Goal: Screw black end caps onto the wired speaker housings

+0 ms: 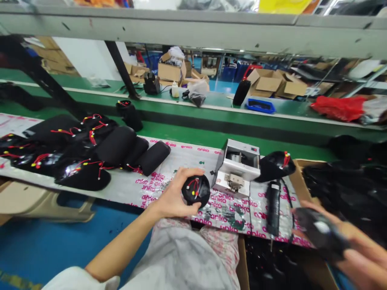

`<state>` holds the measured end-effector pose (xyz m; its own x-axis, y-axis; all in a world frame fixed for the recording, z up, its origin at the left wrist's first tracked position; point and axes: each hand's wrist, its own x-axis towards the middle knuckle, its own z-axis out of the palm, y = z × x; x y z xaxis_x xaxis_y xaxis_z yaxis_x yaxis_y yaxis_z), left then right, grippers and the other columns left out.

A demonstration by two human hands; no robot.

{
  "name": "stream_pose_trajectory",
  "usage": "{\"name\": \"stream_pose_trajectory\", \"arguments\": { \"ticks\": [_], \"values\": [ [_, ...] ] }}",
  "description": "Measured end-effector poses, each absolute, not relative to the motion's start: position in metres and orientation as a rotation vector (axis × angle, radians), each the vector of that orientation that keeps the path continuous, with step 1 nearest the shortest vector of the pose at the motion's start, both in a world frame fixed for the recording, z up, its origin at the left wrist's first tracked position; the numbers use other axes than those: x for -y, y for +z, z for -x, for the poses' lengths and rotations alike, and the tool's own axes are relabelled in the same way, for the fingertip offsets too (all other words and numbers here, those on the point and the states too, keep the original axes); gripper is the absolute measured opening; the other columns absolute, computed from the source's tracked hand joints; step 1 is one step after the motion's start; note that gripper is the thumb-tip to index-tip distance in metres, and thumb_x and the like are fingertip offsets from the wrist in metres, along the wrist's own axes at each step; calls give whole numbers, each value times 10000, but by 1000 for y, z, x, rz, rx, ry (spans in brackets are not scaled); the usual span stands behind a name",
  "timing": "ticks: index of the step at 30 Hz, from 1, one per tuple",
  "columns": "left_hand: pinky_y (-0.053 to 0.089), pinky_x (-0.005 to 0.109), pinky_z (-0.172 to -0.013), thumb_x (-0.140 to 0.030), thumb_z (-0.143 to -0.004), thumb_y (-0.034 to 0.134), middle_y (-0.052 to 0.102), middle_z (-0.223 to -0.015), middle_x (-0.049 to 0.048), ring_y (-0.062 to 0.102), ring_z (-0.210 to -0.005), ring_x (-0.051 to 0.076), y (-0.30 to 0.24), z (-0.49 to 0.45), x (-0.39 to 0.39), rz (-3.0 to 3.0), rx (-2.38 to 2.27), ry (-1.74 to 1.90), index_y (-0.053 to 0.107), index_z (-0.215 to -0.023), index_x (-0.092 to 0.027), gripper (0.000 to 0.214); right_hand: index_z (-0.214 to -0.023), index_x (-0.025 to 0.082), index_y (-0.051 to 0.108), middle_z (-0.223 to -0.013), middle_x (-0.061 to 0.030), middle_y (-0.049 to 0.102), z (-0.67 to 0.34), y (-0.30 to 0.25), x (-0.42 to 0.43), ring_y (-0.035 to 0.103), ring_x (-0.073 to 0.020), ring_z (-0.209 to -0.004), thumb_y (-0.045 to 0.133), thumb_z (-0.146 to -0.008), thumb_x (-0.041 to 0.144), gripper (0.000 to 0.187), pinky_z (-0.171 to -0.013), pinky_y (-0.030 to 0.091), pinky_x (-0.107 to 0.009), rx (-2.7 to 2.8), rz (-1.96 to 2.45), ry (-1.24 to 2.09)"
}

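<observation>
My left hand (175,195) is wrapped round a black cylindrical speaker shell (196,190), its open end facing me with red wires and yellow tips inside. It hovers over the plastic sheet printed with pink lettering (181,161). My right hand (341,237), blurred at the lower right, grips a dark rounded part with a pale patch (317,231). Between the hands lies a black electric screwdriver (273,207), with a small grey metal machine (238,167) just behind it.
Several black fabric-covered speaker shells with red wires (75,149) lie in a pile on the left. Another black part (276,165) sits right of the machine. A cardboard box of dark parts (347,181) stands at right. Behind runs a green conveyor (196,133), with cardboard boxes (266,82) beyond.
</observation>
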<state>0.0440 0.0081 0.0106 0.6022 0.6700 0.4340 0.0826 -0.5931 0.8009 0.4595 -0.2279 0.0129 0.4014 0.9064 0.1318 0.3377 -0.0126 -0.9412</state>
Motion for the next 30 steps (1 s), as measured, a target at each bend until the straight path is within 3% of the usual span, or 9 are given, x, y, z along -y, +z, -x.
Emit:
{"name": "stream_pose_trajectory", "arguments": {
  "ticks": [2, 4, 8, 14, 16, 18, 20, 26, 30],
  "values": [
    [448, 609, -1273, -108, -678, 787, 525, -1616, 152, 514, -1533, 405, -1, -45, -4, -2035, -475, 929, 490, -1509, -311, 905, -985, 385, 762, -1556, -168, 657, -407, 10, 209, 724, -479, -1305, 793, -876, 560, 209, -984, 664, -646, 1287, 1520, 946],
    [393, 632, -1322, -151, -691, 849, 423, -1676, 169, 416, -1608, 427, -11, -49, 2, -1992, -462, 930, 430, -1571, -315, 989, -1247, 364, 708, -1586, -150, 627, -360, 0, 187, 644, -425, -1453, 798, -914, 432, 352, -1089, 642, -625, 1450, 1546, 1041],
    [430, 618, -1311, -344, -684, 1008, 469, -1587, 163, 537, -1500, 398, -32, -56, 20, -1822, -694, 987, 357, -1639, -318, 1157, -1484, 337, 595, -1600, -121, 573, -312, -42, 160, 586, -345, -1517, 659, -939, 228, 559, -1234, 549, -597, 1791, 1694, 750],
    [406, 563, -1341, -409, -740, 979, 541, -1675, 167, 534, -1564, 410, -32, -48, 7, -1665, -457, 792, 423, -1669, -285, 1090, -1596, 289, 462, -1668, -161, 467, -306, -94, 158, 499, -371, -1577, 568, -1007, 193, 606, -1244, 536, -638, 1967, 1712, 390],
    [362, 557, -1367, -674, -829, 881, 496, -1741, 165, 470, -1623, 417, -17, -43, -10, -1580, -356, 640, 423, -1704, -271, 1067, -1643, 297, 410, -1687, -162, 445, -305, -100, 160, 492, -374, -1581, 581, -1028, 231, 641, -1239, 542, -643, 1919, 1744, 371],
    [337, 532, -1379, -828, -995, 561, 558, -1710, 134, 480, -1626, 384, 1, -42, -27, -1513, -415, 497, 561, -1640, -245, 869, -1660, 300, 398, -1690, -161, 445, -302, -104, 160, 504, -374, -1571, 601, -1050, 281, 644, -1231, 553, -635, 1861, 1763, 368],
    [364, 484, -1361, -756, -1100, 379, 680, -1599, 91, 571, -1560, 344, 20, -44, -40, -1547, -564, 380, 731, -1481, -232, 738, -1650, 287, 422, -1674, -167, 466, -299, -108, 161, 531, -378, -1544, 604, -1062, 301, 615, -1219, 562, -637, 1814, 1763, 334],
    [580, 305, -1010, -451, -1133, 528, 842, -1333, 23, 808, -1178, 254, 59, -63, -62, -2026, -599, 97, 832, -1317, -280, 395, -1626, 269, 468, -1634, -175, 520, -293, -118, 161, 565, -407, -1500, 635, -1034, 292, 616, -1186, 569, -673, 1727, 1745, 256],
    [549, 295, -779, -253, -1092, 540, 896, -1034, 19, 822, -865, 237, 78, -75, -68, -2392, -456, -6, 870, -1198, -296, 349, -1628, 290, 485, -1645, -160, 517, -290, -117, 160, 550, -411, -1516, 668, -1006, 301, 648, -1210, 540, -683, 1676, 1735, 299]
  ]
}}
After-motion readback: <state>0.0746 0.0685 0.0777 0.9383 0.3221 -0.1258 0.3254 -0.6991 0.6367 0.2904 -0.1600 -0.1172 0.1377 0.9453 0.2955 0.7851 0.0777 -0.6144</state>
